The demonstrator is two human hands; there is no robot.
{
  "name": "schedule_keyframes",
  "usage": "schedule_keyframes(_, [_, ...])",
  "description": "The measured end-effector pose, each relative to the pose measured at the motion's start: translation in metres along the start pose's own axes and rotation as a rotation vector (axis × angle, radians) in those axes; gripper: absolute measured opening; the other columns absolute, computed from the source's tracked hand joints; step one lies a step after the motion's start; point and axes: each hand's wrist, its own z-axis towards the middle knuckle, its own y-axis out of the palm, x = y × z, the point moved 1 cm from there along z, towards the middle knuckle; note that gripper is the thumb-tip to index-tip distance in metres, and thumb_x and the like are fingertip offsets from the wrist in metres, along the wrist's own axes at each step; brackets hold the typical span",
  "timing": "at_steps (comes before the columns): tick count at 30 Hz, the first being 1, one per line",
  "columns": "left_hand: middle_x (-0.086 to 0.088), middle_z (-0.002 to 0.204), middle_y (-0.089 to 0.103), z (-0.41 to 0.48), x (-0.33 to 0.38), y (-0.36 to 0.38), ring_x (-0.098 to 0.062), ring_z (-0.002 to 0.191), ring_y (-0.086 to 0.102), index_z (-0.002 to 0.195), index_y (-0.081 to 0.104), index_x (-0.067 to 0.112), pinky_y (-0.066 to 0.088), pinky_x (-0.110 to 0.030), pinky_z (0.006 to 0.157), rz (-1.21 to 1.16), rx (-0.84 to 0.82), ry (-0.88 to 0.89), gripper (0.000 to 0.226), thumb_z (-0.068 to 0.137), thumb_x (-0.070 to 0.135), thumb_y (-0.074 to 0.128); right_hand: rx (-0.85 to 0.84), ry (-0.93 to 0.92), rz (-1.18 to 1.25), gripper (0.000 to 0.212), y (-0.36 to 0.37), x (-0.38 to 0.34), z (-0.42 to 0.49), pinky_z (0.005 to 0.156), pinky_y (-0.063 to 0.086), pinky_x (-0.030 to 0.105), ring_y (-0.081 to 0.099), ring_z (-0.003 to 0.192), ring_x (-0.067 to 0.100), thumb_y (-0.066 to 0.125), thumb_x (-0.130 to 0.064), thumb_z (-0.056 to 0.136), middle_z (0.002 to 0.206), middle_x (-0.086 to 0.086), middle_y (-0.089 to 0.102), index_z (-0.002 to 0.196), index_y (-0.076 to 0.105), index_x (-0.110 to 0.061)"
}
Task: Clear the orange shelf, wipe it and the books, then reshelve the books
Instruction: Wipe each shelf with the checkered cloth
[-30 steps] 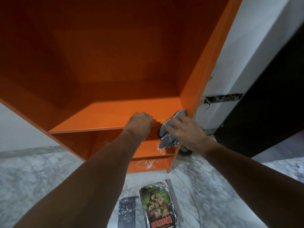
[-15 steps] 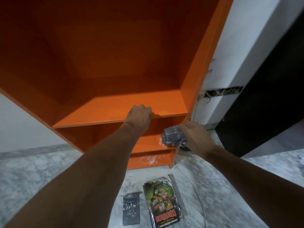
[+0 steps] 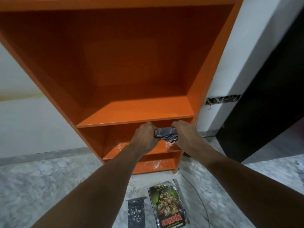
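Currently wipe step: left hand (image 3: 146, 137) and right hand (image 3: 184, 135) both curl round the grey cloth (image 3: 166, 134), bunched between the fingers. Orange shelf (image 3: 134, 119) is empty, just above them. Next, probably: dusty lower board (image 3: 121, 147) beyond the fingertips. Book (image 3: 167, 206) lies floored, well behind.

Dim, flat indoor light. The orange shelf (image 3: 134, 112) board catches the most light and reads bright orange; the back panel (image 3: 131, 63) goes dark reddish with a faint paler sheen mid-way. The cloth (image 3: 166, 134) gripped in my left hand (image 3: 145, 137) and right hand (image 3: 184, 135) looks soft and underexposed. Wide-angle bend splays the shelf sides outward. The floor (image 3: 32, 186) near the frame edges is smeared; the book (image 3: 167, 206) title is legible.
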Motion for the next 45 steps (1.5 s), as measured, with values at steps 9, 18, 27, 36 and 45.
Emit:
schedule_keyframes(9, [-0.014,0.076,0.07,0.017,-0.007,0.029,-0.031,0.071,0.064,0.081,0.073,0.005,0.039,-0.032,0.055,-0.134,0.067,-0.039,0.008,0.083,0.005,0.066,-0.031,-0.074,-0.033,0.029,0.02,0.016,0.01,0.081,0.044,0.028,0.054,0.096,0.019,0.063,-0.001,0.083,0.103,0.0,0.057,0.104,0.056,-0.019])
schedule_keyframes(18, [-0.006,0.069,0.059,0.069,-0.054,0.115,-0.025,0.065,0.056,0.068,0.057,0.015,0.038,-0.03,0.056,-0.087,0.078,-0.027,0.021,0.087,0.008,0.062,-0.102,-0.134,-0.157,0.037,0.108,0.059,0.049,0.081,0.037,0.026,0.052,0.103,0.021,0.06,-0.001,0.083,0.111,0.001,0.057,0.114,0.051,-0.019])
schedule_keyframes(27, [-0.002,0.057,0.055,0.142,-0.11,0.171,-0.022,0.053,0.052,0.057,0.049,0.017,0.03,-0.024,0.042,-0.07,0.167,-0.045,0.034,0.087,0.019,0.067,-0.052,-0.098,-0.174,0.022,0.168,0.085,0.107,0.076,0.054,0.039,0.065,0.089,0.03,0.058,-0.002,0.081,0.097,0.008,0.066,0.098,0.055,-0.016])
schedule_keyframes(36, [-0.004,0.06,0.051,0.158,-0.133,0.214,-0.022,0.054,0.045,0.063,0.05,0.014,0.034,-0.029,0.05,-0.1,0.269,0.071,0.032,0.086,0.022,0.07,0.045,-0.099,-0.252,0.026,0.222,0.106,0.128,0.058,0.038,0.032,0.049,0.064,0.02,0.059,-0.009,0.087,0.074,0.002,0.051,0.071,0.042,-0.019])
schedule_keyframes(45, [-0.01,0.082,0.059,0.161,-0.142,0.226,-0.029,0.072,0.056,0.082,0.054,0.009,0.037,-0.031,0.056,0.035,0.207,-0.028,0.009,0.089,0.014,0.058,0.063,-0.028,-0.186,0.015,0.234,0.121,0.145,0.067,0.043,0.033,0.054,0.08,0.026,0.06,-0.016,0.092,0.098,0.009,0.061,0.105,0.054,-0.013])
